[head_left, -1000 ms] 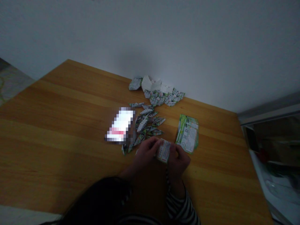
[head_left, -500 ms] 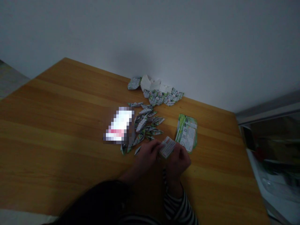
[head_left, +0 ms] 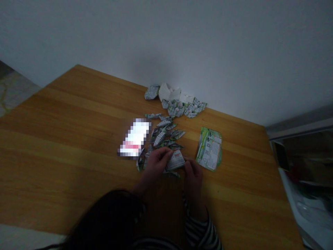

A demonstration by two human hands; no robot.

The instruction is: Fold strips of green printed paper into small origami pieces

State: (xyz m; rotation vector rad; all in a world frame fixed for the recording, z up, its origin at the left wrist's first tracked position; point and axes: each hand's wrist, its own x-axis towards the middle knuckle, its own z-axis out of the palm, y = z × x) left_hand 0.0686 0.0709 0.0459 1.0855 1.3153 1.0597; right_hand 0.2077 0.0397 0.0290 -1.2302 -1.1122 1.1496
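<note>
A small folded piece of printed paper (head_left: 176,160) is held between my two hands over the wooden table. My left hand (head_left: 157,162) pinches its left edge between thumb and fingers. At its right edge, my right hand (head_left: 193,172) grips it the same way. Several narrow folded paper pieces (head_left: 159,138) lie in a loose heap just beyond my left hand. To the right of my right hand rests a stack of flat green-and-white printed sheets (head_left: 210,149).
A phone with a lit, blurred screen (head_left: 136,137) lies left of the heap. Near the wall are crumpled or folded papers (head_left: 175,107), some white. The wooden table (head_left: 85,139) meets a white wall behind. A shelf with a dark phone (head_left: 281,156) stands at the right.
Both hands have shifted a little left with the folded paper, which has turned so its long side lies more level. The view has also shifted slightly.
</note>
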